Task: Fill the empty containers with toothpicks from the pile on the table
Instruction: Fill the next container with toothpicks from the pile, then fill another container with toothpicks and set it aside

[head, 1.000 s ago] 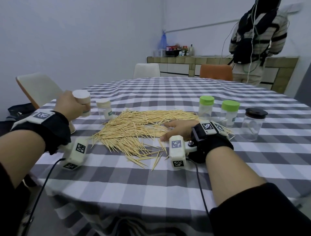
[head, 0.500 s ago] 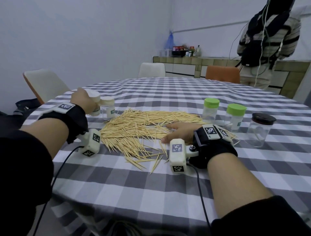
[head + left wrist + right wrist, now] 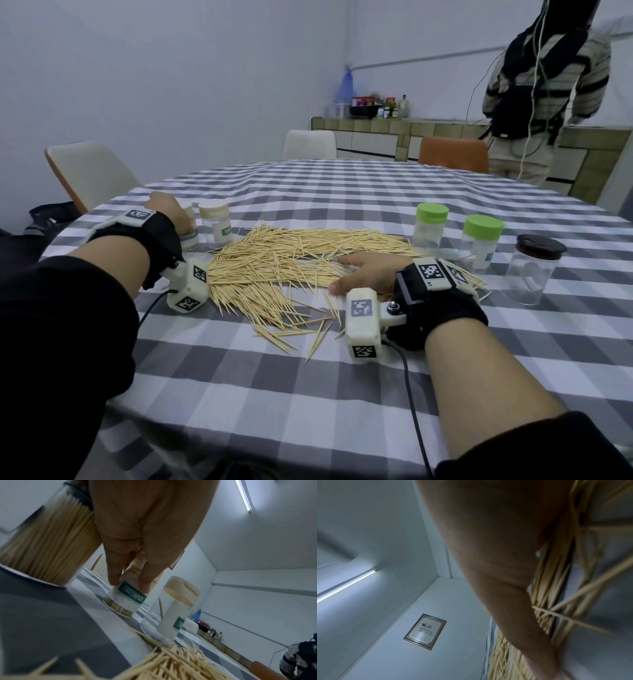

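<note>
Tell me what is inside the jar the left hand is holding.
Toothpicks pack the labelled jar held by the left hand, visible through its clear base. The label and fingers cover the middle.

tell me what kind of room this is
Probably a home dining room or kitchen-diner: a round table under a gray-and-white checked tablecloth, dining chairs around it, and a tiled counter with bottles and jars against the far wall.

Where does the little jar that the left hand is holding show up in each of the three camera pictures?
Head view: the jar stands at far left on the table, mostly behind the left hand.
Left wrist view: the jar is mid-picture, fingers round it, label reading TOOTHPICK.
Right wrist view: not in it.
Shared landmark: the toothpick pile, also low in the left wrist view and at right in the right wrist view.
</note>
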